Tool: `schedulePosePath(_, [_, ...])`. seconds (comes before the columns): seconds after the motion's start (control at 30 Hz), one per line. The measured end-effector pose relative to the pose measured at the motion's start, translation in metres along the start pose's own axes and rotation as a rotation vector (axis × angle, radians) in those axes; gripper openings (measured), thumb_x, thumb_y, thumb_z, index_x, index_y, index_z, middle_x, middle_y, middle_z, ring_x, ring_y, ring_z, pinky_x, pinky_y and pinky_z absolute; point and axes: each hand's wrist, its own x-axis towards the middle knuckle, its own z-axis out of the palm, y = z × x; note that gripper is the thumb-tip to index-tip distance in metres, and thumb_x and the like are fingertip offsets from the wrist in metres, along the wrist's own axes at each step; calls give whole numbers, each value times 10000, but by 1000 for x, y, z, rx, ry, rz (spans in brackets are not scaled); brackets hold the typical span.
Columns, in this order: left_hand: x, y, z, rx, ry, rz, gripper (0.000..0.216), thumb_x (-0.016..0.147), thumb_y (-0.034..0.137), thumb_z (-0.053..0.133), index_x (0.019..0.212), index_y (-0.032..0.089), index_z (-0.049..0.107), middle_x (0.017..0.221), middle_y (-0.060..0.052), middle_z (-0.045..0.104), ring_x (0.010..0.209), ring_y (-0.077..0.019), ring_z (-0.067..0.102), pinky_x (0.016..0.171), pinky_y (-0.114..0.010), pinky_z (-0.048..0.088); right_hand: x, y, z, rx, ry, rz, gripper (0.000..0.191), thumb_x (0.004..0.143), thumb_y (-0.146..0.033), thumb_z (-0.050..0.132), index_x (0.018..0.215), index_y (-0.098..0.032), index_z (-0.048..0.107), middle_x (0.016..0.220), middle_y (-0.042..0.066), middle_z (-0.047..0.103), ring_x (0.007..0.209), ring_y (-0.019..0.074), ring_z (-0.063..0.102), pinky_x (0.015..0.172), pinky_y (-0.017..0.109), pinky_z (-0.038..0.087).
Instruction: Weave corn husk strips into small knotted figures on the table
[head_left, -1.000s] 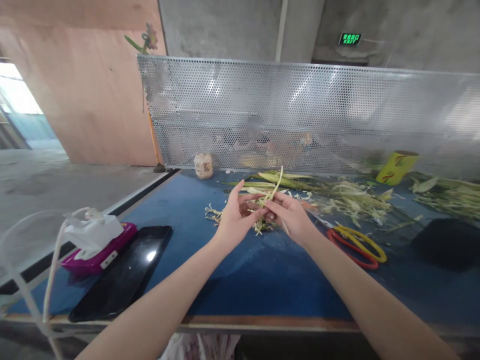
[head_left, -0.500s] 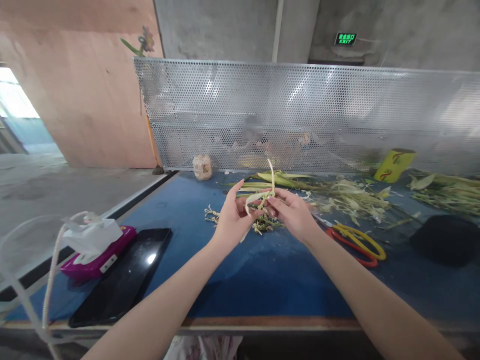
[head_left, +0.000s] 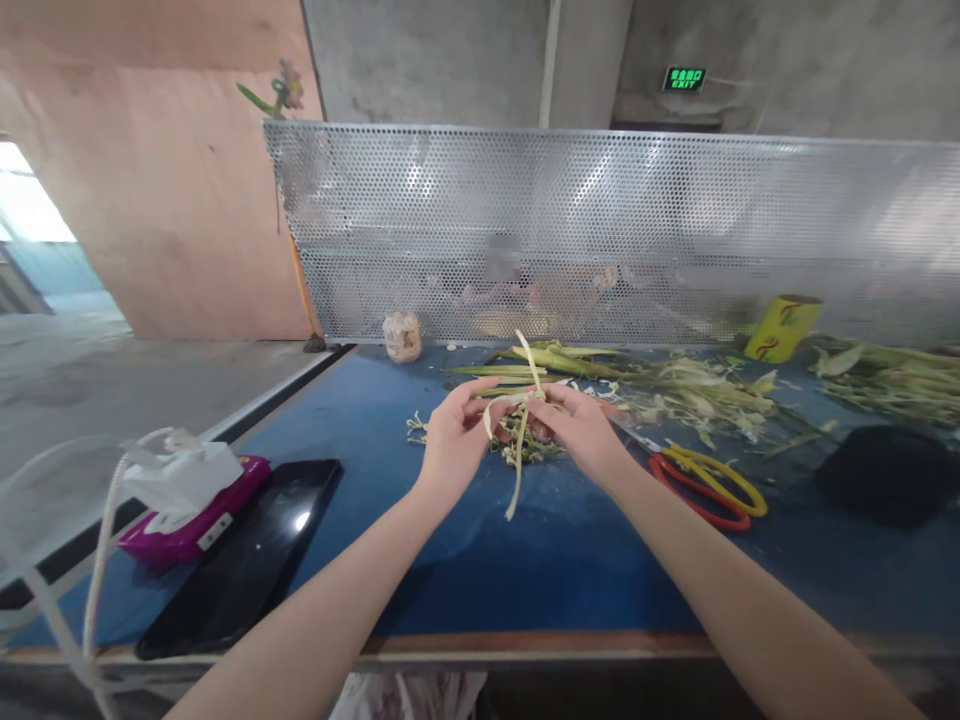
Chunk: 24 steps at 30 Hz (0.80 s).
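Between my two hands, above the middle of the blue table, are pale green leaf strips (head_left: 520,455) that cross each other. One end sticks up and away, another hangs down toward the table. My left hand (head_left: 459,432) pinches the strips from the left, thumb and fingers together. From the right, my right hand (head_left: 574,420) grips them near the crossing, fingertips closed. Whether the strips are knotted there I cannot tell. Below and behind the hands lies a small heap of knotted plant pieces (head_left: 536,447), partly covered by them.
Scissors with red and yellow handles (head_left: 716,485) lie right of my hands. Leaf strips (head_left: 697,390) spread behind. A black tablet (head_left: 244,560), a purple tissue box (head_left: 191,520) and cables are at left. A yellow can (head_left: 784,328) stands before the perforated metal screen (head_left: 480,200).
The strip between my hands has shifted: its upper end leans more to the left, and a long end now hangs below my fingers. Both hands stay closed on it.
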Motion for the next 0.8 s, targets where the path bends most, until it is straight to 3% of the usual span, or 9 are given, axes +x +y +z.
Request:
schedulePosePath(0.13, [-2,2,0,93,-17,9,327,751,288,563,1051,162,531,698,-28,675,461,-88,557,385,-183,375,-2,-1,-2,-102,79,-9,199,691,-354,620,749,-165,597,547,-42,467,474,66,379,464,221,291])
schedulePosePath(0.37, [2,6,-3,30,-5,18,456,743,319,571,1155,157,463,733,-65,693,475,-119,573,322,-181,347,3,6,-4,-34,176,-28,246,701,-411,599,754,-171,606,521,-47,422,446,63,351,439,223,280])
schedulePosePath(0.57, [6,8,-9,-121,101,3,535,675,233,640,1171,133,466,675,-39,683,569,-113,601,474,-194,426,0,-4,-3,-131,114,-47,217,715,-386,585,688,-172,610,543,-21,497,445,72,375,444,231,312])
schedulePosePath(0.67, [7,5,-11,-171,201,73,592,663,228,648,1206,139,433,857,-63,684,737,-114,608,588,-200,445,-4,-8,-1,-246,64,-39,196,731,-364,566,716,-174,613,539,-22,507,450,76,385,450,224,319])
schedulePosePath(0.73, [7,3,-10,-145,205,89,654,662,280,658,1246,155,391,950,-79,670,812,-129,600,617,-213,448,-6,-9,2,-300,24,-37,178,737,-344,554,738,-176,613,547,-25,514,457,78,400,462,221,328])
schedulePosePath(0.8, [6,1,-7,-71,161,67,719,651,327,670,1279,171,358,911,-70,681,745,-132,603,615,-240,453,-8,-9,5,-324,-24,-42,154,735,-318,548,740,-177,610,559,-26,520,462,79,409,466,218,330])
